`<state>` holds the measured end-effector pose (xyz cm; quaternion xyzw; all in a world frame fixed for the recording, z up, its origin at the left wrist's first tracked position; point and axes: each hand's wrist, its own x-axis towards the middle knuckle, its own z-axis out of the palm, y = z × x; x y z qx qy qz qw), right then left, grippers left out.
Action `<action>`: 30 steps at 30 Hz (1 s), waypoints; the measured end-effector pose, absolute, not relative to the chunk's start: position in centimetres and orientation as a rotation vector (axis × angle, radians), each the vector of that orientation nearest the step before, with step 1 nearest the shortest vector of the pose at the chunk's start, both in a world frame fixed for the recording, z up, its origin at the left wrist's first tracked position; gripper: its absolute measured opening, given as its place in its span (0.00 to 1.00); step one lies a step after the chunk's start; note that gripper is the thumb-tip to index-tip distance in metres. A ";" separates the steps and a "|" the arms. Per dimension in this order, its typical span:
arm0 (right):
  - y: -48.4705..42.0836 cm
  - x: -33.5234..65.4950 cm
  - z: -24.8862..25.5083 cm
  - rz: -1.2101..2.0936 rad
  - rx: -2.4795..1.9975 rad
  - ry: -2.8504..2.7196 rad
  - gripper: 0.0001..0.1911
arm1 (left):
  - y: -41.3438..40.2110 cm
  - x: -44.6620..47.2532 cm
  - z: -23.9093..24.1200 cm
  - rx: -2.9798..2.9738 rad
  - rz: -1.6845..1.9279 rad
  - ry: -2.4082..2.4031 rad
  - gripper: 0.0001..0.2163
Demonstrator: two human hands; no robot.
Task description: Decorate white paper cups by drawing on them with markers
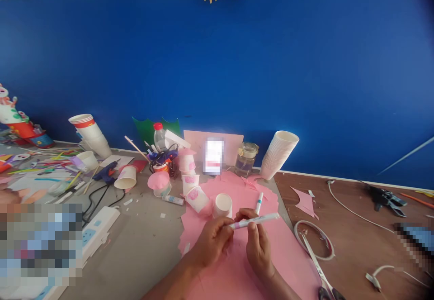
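Note:
A white marker pen (pixel 267 218) with a pinkish-purple end is held nearly level above the pink paper (pixel 217 273). My left hand (pixel 214 239) pinches its purple end. The fingers of my right hand (pixel 259 245) close round the barrel, with the thumb on top. Just beyond my hands stands a white paper cup (pixel 223 205). To its left, a paper cup with a pink patch (pixel 197 199) leans over. Another marker with a teal band (pixel 259 202) lies on the paper behind my right hand.
Scissors (pixel 317 259) and a tape roll (pixel 314 240) lie to the right. A tall stack of paper cups (pixel 280 154) and a glass jar (pixel 246 157) stand by the blue wall. On the left are a power strip (pixel 96 230) and a blue glue gun (pixel 106 171) with cables.

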<state>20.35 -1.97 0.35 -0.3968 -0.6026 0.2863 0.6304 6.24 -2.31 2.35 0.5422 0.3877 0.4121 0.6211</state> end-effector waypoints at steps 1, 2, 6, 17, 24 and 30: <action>-2.1 20.1 0.5 0.741 -0.917 -1.321 0.17 | -2.5 6.5 2.4 1.257 0.883 0.873 0.18; -2.2 19.9 0.6 0.828 -0.920 -1.272 0.17 | -2.6 6.8 2.4 1.258 0.835 0.858 0.18; -3.1 18.8 0.4 1.149 -0.892 -1.107 0.17 | -2.9 7.1 2.5 1.202 0.749 0.808 0.20; -3.5 18.0 0.2 1.403 -0.942 -0.938 0.23 | -3.0 7.3 1.9 1.034 0.736 0.746 0.26; -3.6 17.6 0.6 1.094 -1.012 -1.016 0.24 | -3.3 8.3 1.9 0.980 0.705 0.811 0.28; -3.6 17.7 0.8 1.285 -0.957 -0.937 0.22 | -2.9 7.4 0.5 0.862 0.652 0.703 0.25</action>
